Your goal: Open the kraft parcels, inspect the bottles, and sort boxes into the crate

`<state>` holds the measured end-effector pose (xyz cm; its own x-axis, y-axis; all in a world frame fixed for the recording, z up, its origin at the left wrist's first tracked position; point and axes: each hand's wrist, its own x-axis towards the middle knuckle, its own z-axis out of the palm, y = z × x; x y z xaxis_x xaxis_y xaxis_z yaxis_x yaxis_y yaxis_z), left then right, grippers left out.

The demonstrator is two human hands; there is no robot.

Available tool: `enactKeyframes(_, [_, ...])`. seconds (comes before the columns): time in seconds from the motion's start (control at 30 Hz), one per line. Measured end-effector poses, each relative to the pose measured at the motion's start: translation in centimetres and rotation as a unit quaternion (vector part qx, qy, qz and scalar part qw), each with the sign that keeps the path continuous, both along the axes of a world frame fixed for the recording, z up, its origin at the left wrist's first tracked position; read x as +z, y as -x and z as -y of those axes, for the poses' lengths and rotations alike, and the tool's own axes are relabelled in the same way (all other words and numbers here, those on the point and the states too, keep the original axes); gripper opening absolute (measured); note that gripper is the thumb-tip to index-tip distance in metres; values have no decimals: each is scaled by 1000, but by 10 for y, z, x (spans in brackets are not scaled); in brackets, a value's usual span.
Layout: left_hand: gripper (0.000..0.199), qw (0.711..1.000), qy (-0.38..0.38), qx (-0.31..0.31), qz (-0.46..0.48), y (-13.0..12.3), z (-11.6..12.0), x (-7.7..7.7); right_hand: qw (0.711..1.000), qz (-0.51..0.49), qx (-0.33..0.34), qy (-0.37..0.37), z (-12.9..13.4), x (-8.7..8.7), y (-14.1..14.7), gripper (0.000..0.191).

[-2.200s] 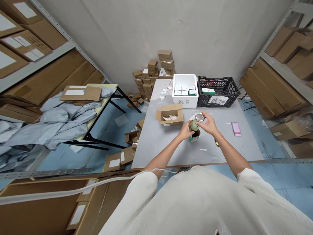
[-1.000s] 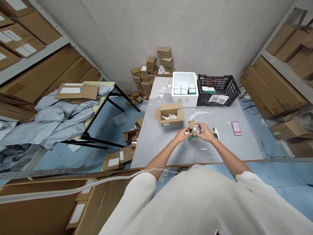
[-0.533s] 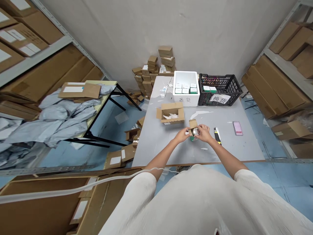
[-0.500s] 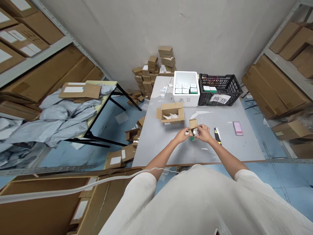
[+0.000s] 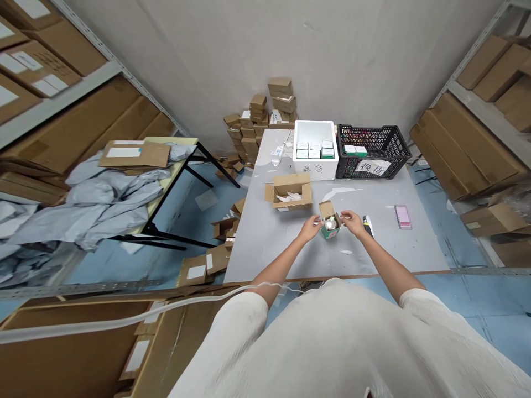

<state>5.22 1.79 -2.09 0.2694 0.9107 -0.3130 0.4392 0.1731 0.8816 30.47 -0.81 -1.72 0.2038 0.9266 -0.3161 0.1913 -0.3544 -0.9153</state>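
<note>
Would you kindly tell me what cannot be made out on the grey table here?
In the head view:
What lies below the silver top: hidden inside the green box.
Whether the left hand touches that box: too small to tell.
The cutter's near end: covered by the right wrist.
The pink object's surface: blurred by pixelation.

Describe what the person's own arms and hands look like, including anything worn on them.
The left hand and right hand are bare, with no gloves, rings or watch that I can make out. The forearms are bare too, below the short sleeves of a plain white shirt.
</note>
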Motion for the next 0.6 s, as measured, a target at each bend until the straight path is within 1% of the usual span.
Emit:
enactKeyframes(0.1, [46, 1000, -2, 6, -27, -13, 0, 3, 999, 29, 30, -19, 1, -5, 7, 46])
enactKeyframes(0.27, [37, 997, -38, 0, -65, -25, 1, 8, 995, 32, 69, -61, 2, -7, 17, 69])
enactKeyframes(0.33, [33, 997, -42, 0, -63, -25, 1, 9, 993, 34, 88, -71, 2, -5, 17, 67])
enactKeyframes(0.47, [30, 999, -37, -5, -15, -19, 3, 11, 988, 48, 113, -94, 4, 1, 12, 54])
enactKeyframes(0.6, [24, 999, -43, -26, 6, -14, 9, 15, 985, 34, 144, -84, 12, 6, 4, 51])
